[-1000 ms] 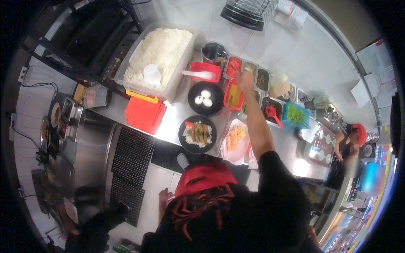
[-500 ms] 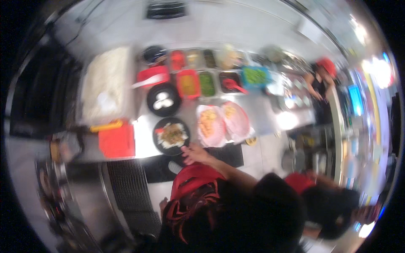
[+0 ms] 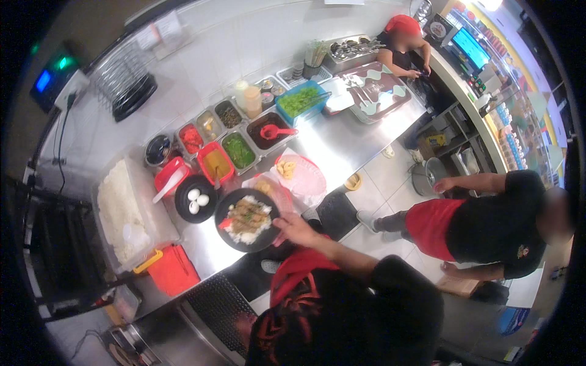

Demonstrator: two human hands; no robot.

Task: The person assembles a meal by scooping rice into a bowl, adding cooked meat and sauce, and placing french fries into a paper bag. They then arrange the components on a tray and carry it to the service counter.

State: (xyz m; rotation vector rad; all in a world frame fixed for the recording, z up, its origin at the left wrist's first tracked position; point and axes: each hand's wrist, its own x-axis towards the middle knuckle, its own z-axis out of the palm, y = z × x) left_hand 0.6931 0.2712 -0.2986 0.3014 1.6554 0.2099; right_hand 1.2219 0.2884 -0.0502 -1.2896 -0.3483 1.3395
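Note:
My right hand [image 3: 294,229] grips the right rim of a round black plate [image 3: 230,241], thumb on the edge. On the plate lie white rice [image 3: 237,236], browned sliced meat with green bits [image 3: 251,215] and a small red garnish [image 3: 226,223]. The plate overlaps part of a pink basket [image 3: 279,194] with fried pieces in it. Low at my left side, my left hand [image 3: 245,323] shows only partly, dark and blurred; its fingers cannot be made out. A black bowl [image 3: 182,210] with several white eggs [image 3: 194,200] stands just left of the plate.
Tubs of toppings, a green-leaf bin [image 3: 299,100] and a red ladle [image 3: 271,131] line the counter's back. A large rice tub [image 3: 155,226] and red cloth [image 3: 173,271] are at left. One co-worker [image 3: 488,213] stands at right; another [image 3: 400,52] is at the far end.
My right hand has gone from touching the plate's edge to gripping it. The plate now covers part of the pink basket. The view has turned, and the co-worker at right shows more fully.

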